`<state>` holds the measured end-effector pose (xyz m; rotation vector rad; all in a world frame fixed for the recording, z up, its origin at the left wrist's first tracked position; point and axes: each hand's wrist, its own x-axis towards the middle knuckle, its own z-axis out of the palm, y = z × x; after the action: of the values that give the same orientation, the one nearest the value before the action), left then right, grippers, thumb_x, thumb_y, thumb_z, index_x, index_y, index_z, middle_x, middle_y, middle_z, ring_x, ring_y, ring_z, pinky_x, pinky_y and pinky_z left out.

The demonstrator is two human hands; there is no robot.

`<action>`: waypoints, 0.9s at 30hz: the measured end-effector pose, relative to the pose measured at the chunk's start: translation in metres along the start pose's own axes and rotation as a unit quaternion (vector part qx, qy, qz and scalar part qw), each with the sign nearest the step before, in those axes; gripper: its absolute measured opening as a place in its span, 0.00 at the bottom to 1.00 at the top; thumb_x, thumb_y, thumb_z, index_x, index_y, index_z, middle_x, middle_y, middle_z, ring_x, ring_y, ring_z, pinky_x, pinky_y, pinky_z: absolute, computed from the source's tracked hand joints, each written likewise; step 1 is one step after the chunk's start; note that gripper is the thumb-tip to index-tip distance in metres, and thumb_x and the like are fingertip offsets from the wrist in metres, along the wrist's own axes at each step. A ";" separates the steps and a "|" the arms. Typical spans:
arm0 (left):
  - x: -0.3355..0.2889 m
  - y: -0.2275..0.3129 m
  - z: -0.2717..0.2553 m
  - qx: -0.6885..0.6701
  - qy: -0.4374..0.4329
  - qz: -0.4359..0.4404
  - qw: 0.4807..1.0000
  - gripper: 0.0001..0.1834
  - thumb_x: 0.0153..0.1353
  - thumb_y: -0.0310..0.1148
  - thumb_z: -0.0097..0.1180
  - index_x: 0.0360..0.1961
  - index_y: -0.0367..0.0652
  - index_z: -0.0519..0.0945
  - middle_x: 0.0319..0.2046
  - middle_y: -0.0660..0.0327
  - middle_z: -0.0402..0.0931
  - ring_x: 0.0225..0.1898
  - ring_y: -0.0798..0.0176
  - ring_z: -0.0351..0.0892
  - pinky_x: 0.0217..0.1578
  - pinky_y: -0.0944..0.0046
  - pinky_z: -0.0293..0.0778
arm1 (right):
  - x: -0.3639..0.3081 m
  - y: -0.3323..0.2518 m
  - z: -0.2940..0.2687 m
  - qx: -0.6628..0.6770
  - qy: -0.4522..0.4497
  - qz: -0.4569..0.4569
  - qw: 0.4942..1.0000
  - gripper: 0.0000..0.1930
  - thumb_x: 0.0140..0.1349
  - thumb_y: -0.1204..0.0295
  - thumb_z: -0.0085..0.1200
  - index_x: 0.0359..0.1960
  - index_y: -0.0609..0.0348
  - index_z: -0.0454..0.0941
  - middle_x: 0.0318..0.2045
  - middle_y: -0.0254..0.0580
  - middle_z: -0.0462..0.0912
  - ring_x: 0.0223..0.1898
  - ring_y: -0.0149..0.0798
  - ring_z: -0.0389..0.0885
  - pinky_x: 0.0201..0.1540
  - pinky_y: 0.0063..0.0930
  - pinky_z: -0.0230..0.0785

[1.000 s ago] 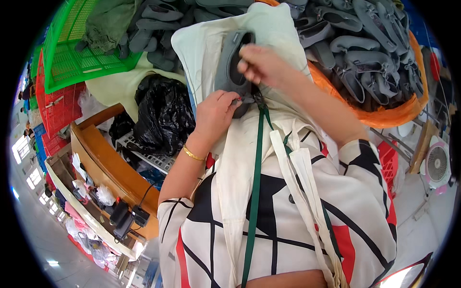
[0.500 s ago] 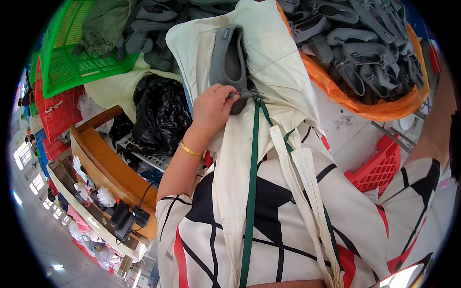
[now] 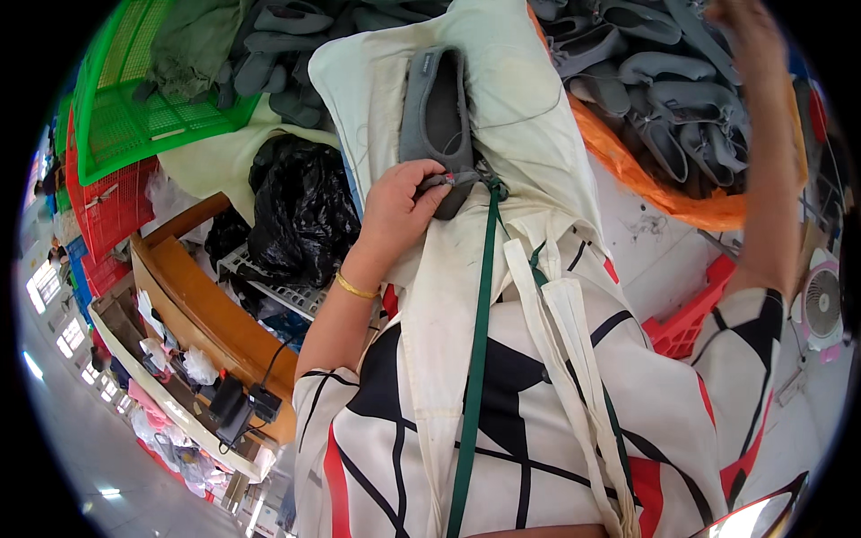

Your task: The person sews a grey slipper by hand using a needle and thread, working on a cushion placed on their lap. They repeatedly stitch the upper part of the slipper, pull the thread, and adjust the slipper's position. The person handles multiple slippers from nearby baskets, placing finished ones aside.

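A grey slipper-like shoe (image 3: 436, 108) lies on the white cloth (image 3: 520, 81) over my lap, its opening facing up. My left hand (image 3: 408, 199) is closed on the shoe's near end, thumb and fingers pinching a small grey flap there. A thin thread (image 3: 529, 119) curves over the cloth to the right of the shoe. My right hand (image 3: 746, 27) is raised at the upper right, above the pile of grey shoes (image 3: 673, 99). Its fingers are blurred and partly at the picture's edge, so what they hold cannot be made out.
An orange-rimmed sack (image 3: 619, 184) holds the shoe pile at right. More grey shoes (image 3: 287, 43) lie by a green crate (image 3: 148, 134) at far left. A black plastic bag (image 3: 300, 211) and a wooden drawer (image 3: 215, 305) are at left; a small fan (image 3: 821, 300) stands at right.
My right arm has swung up from the right edge to above the shoe pile. The shoe and my left hand have shifted slightly right, the grip unchanged.
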<state>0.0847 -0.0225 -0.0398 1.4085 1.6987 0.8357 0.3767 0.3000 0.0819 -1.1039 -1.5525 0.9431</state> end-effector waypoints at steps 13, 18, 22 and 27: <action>-0.005 -0.012 0.010 -0.016 0.065 -0.002 0.998 0.09 0.55 0.23 0.65 0.37 0.42 0.81 0.30 0.58 0.78 0.31 0.55 0.76 0.32 0.62 0.72 | -0.219 0.030 0.133 -0.046 -0.463 0.082 0.882 0.06 0.62 0.70 0.55 0.38 0.55 0.80 0.24 0.50 0.81 0.26 0.53 0.80 0.30 0.41 0.71; -0.008 -0.018 0.014 -0.014 0.076 0.002 0.997 0.09 0.55 0.23 0.65 0.38 0.42 0.81 0.29 0.60 0.78 0.29 0.57 0.74 0.31 0.63 0.71 | -0.232 0.031 0.133 -0.090 -0.444 0.028 0.891 0.04 0.61 0.70 0.54 0.35 0.53 0.79 0.23 0.49 0.80 0.27 0.56 0.79 0.30 0.44 0.71; -0.009 -0.021 0.014 -0.013 0.080 0.016 0.997 0.10 0.54 0.23 0.65 0.38 0.43 0.81 0.29 0.60 0.78 0.29 0.57 0.74 0.31 0.62 0.71 | -0.232 0.031 0.135 -0.103 -0.446 0.023 0.889 0.04 0.60 0.70 0.55 0.36 0.53 0.79 0.22 0.49 0.79 0.27 0.56 0.79 0.29 0.46 0.71; -0.011 -0.028 0.017 -0.023 0.087 0.024 0.996 0.12 0.53 0.22 0.65 0.39 0.43 0.81 0.31 0.61 0.79 0.29 0.58 0.74 0.30 0.63 0.71 | -0.232 0.032 0.136 -0.100 -0.449 0.023 0.888 0.05 0.60 0.71 0.55 0.36 0.54 0.79 0.22 0.50 0.79 0.27 0.56 0.79 0.29 0.46 0.71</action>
<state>0.0870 -0.0382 -0.0702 1.3842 1.7677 1.0441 0.2780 0.0798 -0.0409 -0.8691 -2.4166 1.4705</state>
